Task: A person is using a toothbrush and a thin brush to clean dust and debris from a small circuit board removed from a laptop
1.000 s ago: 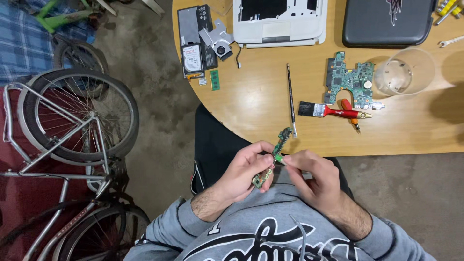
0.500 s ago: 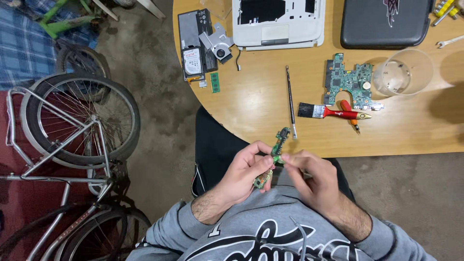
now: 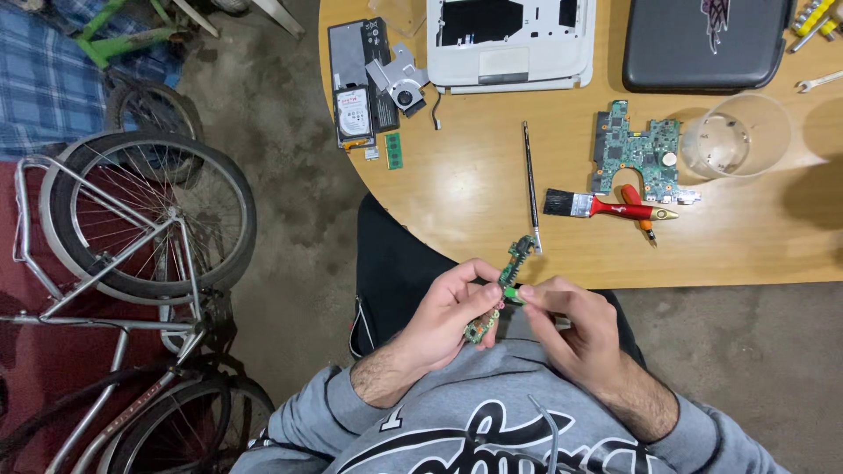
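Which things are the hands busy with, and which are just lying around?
Busy with:
- narrow green circuit board, held by both the left hand and the right hand

Lying around:
- larger green circuit board
- red-handled paintbrush
- clear plastic cup
- hard drive
- small fan
- white laptop shell
- bicycle

I see a narrow green circuit-board strip (image 3: 507, 283), matt with small metal parts, pinched between my bare left hand (image 3: 450, 313) and right hand (image 3: 575, 318) at lower centre. The round wooden bench (image 3: 474, 189) across the upper right looks smooth with a soft sheen. On it lie a larger green circuit board (image 3: 639, 156), a glossy red-handled paintbrush with black bristles (image 3: 606, 206), a clear plastic cup (image 3: 736, 138) and a thin metal rod (image 3: 530, 184). My grey sleeves (image 3: 369, 430) are soft cloth. The floor (image 3: 290, 158) is rough concrete.
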